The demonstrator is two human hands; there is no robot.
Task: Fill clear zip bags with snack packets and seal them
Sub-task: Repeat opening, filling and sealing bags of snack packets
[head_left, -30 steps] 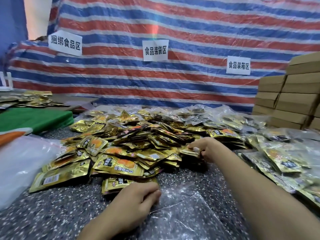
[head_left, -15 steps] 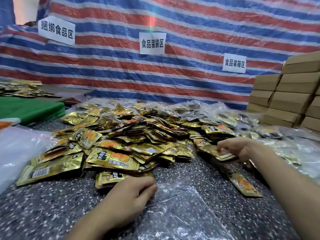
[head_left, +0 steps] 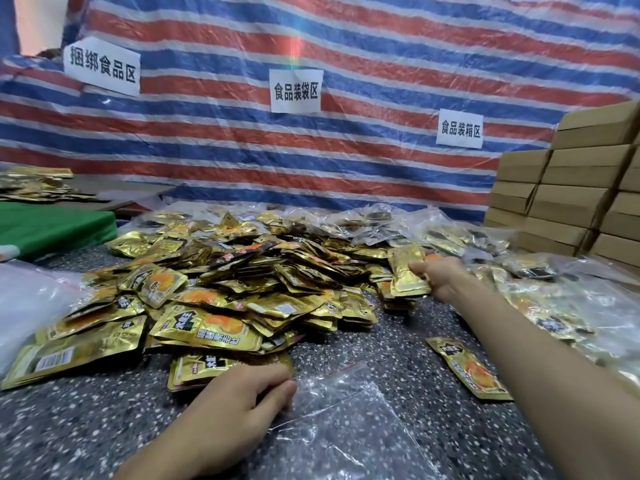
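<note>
A big heap of gold snack packets [head_left: 221, 282] covers the middle of the speckled table [head_left: 69, 427]. My right hand [head_left: 440, 275] reaches over the heap's right edge and grips a small stack of gold packets [head_left: 407, 271], lifted and tilted. My left hand [head_left: 239, 407] lies near the front with curled fingers holding the left edge of an empty clear zip bag [head_left: 346, 420] that lies flat on the table. One loose packet [head_left: 467, 367] lies by my right forearm.
Filled clear bags [head_left: 540, 282] pile up at the right and along the back. Stacked cardboard boxes [head_left: 575, 192] stand at the far right. A bundle of clear bags [head_left: 31, 299] and a green board [head_left: 48, 226] sit at the left. A striped tarp hangs behind.
My right hand slid packets rightward off the heap, then picked up a stack and raised it. One packet dropped by my forearm. My left hand stayed on the bag.
</note>
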